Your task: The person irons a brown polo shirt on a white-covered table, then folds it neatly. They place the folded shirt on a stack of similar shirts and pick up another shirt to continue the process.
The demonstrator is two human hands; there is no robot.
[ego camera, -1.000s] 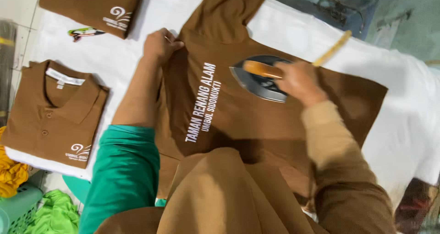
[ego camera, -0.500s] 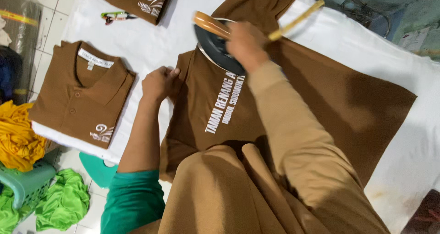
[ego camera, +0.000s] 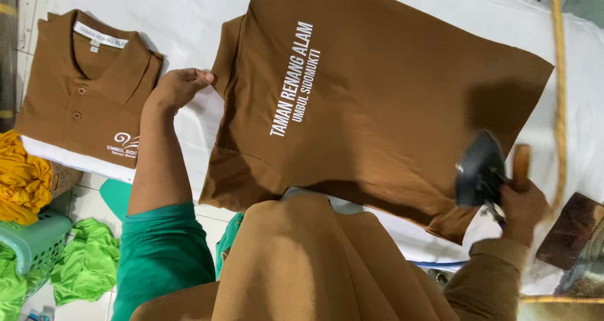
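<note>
1. One brown shirt (ego camera: 377,101) is spread flat, back side up, on the white-covered worktop (ego camera: 189,19), with white lettering running along its length.
2. The shirt's sleeve edge is pinched by the left hand (ego camera: 178,87), whose fingers are curled closed on the cloth at the shirt's left side.
3. A dark iron (ego camera: 479,168) is gripped by the right hand (ego camera: 521,209); the fingers are wrapped around its wooden handle (ego camera: 521,163), and the iron is tilted up on edge at the shirt's lower right corner, its sole partly blurred.
4. A yellow cord (ego camera: 557,75) is seen running down the worktop just right of the shirt, towards the iron.
5. A second brown shirt (ego camera: 82,94), folded with collar and buttons up, is laid on the worktop left of the left hand, apart from the spread shirt.
6. A green basket (ego camera: 31,245) is seen on the floor at the lower left, with yellow cloth (ego camera: 22,182) above it and bright green cloth (ego camera: 85,261) beside it.
</note>
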